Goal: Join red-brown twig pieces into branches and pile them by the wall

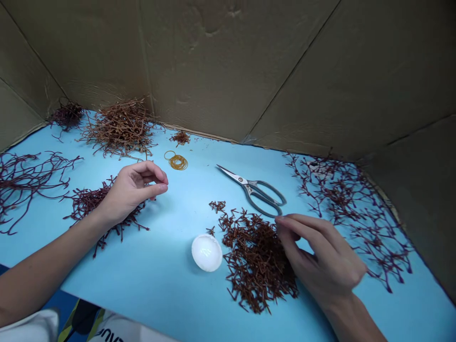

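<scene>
Right hand: the right hand (324,256) is over the right edge of the short-piece pile, its thumb and forefinger tips brought close together; whether they pinch anything, I cannot tell.
Short-piece pile: the heap of short brown twig pieces (260,261) lies just left of the right fingers and partly below them; contact is unclear.
White bowl: a small white bowl (207,252) sits just left of that heap, well apart from both hands' fingers.
Left hand: the left hand (130,190) is raised and curled, only a narrow gap between thumb and forefinger; I cannot tell if something thin is held.
Dark stems: a bunch of dark reddish stems (89,202) lies on the surface (149,280) below the left wrist, behind the fingertips.
Scissors: scissors (249,187) lie beyond the heap, handles near the right fingertips, blades pointing away to the left.
Right side: branching purplish twigs (342,199) spread beyond the right hand.
Rubber bands: yellow bands (178,162) lie beyond the left fingertips.
Far edge: a tan twig pile (119,126) lies by the cardboard wall (221,66).
</scene>
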Demonstrator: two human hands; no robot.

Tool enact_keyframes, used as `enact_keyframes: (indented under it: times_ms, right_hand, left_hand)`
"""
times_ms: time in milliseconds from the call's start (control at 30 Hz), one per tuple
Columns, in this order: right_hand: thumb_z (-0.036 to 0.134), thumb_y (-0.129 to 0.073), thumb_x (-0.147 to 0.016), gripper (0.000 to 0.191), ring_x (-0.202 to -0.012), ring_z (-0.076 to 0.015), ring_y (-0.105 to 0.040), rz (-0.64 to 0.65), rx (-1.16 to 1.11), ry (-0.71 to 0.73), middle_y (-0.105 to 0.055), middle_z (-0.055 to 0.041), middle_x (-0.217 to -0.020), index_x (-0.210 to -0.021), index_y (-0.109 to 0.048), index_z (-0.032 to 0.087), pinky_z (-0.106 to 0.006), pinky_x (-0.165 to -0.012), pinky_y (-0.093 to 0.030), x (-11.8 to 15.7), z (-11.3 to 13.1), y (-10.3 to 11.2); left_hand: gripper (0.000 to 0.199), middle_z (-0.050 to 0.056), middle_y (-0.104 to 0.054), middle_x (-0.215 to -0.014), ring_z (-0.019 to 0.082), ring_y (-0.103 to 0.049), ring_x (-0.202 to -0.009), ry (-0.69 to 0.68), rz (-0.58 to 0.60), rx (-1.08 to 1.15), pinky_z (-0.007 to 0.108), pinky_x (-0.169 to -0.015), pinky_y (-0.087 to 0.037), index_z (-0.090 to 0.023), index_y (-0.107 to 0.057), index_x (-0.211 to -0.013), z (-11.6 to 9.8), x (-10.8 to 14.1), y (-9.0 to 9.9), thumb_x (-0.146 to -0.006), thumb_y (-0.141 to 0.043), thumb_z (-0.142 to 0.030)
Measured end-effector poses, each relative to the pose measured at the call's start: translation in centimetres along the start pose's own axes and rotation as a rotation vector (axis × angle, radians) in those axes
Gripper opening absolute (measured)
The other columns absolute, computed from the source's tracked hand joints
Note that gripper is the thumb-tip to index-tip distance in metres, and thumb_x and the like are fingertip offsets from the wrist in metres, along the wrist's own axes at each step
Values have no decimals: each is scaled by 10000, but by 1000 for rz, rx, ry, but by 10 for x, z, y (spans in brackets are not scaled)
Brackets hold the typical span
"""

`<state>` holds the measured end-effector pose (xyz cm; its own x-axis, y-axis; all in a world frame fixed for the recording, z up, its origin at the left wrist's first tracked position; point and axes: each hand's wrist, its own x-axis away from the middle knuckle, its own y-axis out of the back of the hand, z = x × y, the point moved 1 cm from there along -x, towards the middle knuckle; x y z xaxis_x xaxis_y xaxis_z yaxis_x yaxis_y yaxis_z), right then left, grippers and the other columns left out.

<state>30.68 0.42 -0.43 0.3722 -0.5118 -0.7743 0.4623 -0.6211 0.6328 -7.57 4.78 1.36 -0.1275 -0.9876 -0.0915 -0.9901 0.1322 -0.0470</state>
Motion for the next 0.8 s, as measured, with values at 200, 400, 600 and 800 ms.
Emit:
enact_keyframes:
  times_ms: [200,400,600,800]
  right_hand:
    - [49,-736,-938,238,-784,-141,-771,-12,-27,10,-799,-30,-971,-1084,-756,236,-234,-678,-601,-4,1,-1]
    - [-4,-671,-945,281,-770,-133,-733,-18,-46,28,-759,-49,-988,-1098,-738,222,-226,-624,-571,-6,1,1]
    - [-18,-587,-945,354,-796,-160,-714,-1,-124,-24,-720,-53,-978,-1135,-738,241,-266,-649,-590,-4,2,4]
    - [-4,-530,-957,362,-751,-168,-663,-33,-163,-93,-655,-46,-926,-1096,-737,258,-290,-618,-547,-1,8,6]
  left_hand:
    - [244,48,-755,-860,144,-685,-746,9,-46,-70,179,-573,-524,-179,-714,-848,-5,2,0,-778,-930,-268]
    - [154,57,-765,-869,146,-689,-759,-45,15,-122,185,-586,-536,-185,-741,-872,-11,3,-4,-877,-847,-297]
    - [168,20,-704,-822,109,-622,-632,-77,82,-172,213,-603,-522,-200,-734,-907,-5,7,-2,-1018,-671,-310]
    - [224,19,-656,-829,136,-610,-666,-106,179,-173,262,-630,-478,-227,-726,-895,1,11,1,-1060,-582,-276]
